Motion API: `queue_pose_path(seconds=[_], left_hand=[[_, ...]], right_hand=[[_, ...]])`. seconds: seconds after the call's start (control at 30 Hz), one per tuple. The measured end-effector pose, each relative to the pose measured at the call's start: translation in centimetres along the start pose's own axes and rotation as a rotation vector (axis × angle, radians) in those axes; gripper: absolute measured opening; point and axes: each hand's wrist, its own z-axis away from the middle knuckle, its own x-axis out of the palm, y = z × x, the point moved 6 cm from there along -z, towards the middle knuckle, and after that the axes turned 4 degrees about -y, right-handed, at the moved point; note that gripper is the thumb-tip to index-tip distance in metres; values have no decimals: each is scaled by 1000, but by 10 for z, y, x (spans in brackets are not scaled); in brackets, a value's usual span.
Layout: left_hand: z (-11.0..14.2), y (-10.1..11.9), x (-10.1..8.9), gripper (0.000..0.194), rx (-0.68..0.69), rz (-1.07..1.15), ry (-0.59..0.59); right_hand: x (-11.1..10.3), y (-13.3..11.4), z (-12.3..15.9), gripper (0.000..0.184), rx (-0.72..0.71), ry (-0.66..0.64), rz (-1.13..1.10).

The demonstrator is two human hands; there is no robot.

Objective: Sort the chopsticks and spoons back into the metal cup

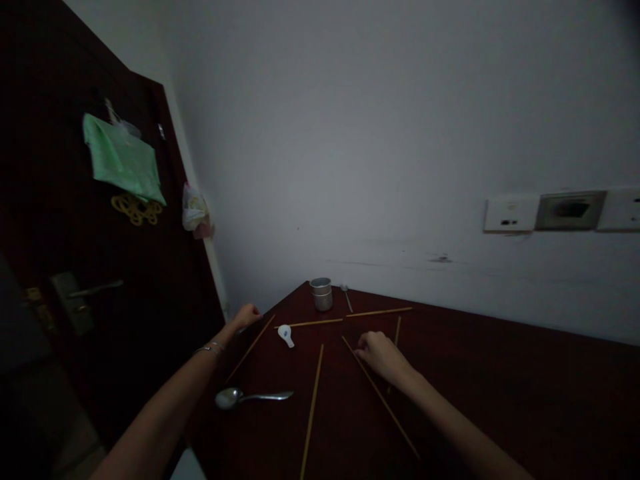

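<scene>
My right hand [381, 357] is closed, its fingertips at a thin wooden chopstick [383, 398] that slants across the dark table. Partly behind that hand lies another chopstick [398, 331]. My left hand [249, 315] is curled closed at the table's left edge, close to a slanting chopstick [253, 347]; anything inside its fingers is hidden. A white soup spoon [285, 335] rests against a crosswise chopstick [315, 323]. Nearer to me are a metal spoon [230, 398] and a lengthwise chopstick [313, 407].
A metal cup [321, 294] stands at the table's far corner, beside a small spoon [347, 299] and a chopstick [379, 311]. The wall [350, 167] borders the table [500, 373] behind. A dark door [150, 287] with a hanging green cloth [123, 157] is at left.
</scene>
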Motion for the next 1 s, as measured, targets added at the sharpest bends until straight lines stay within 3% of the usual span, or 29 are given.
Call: queue_pose_path(seconds=[0.23, 0.47, 0.73, 1.0], left_hand=[[-11, -25, 22, 34, -66, 71, -8], [-17, -13, 38, 39, -12, 104, -158], [-13, -6, 38, 22, -130, 91, -200], [-6, -3, 27, 24, -149, 154, -189]], right_hand=[[20, 8, -19, 19, 80, -15, -27], [23, 8, -19, 19, 93, -30, -28], [25, 1, -15, 11, 113, -44, 41], [20, -6, -9, 12, 120, -28, 64]])
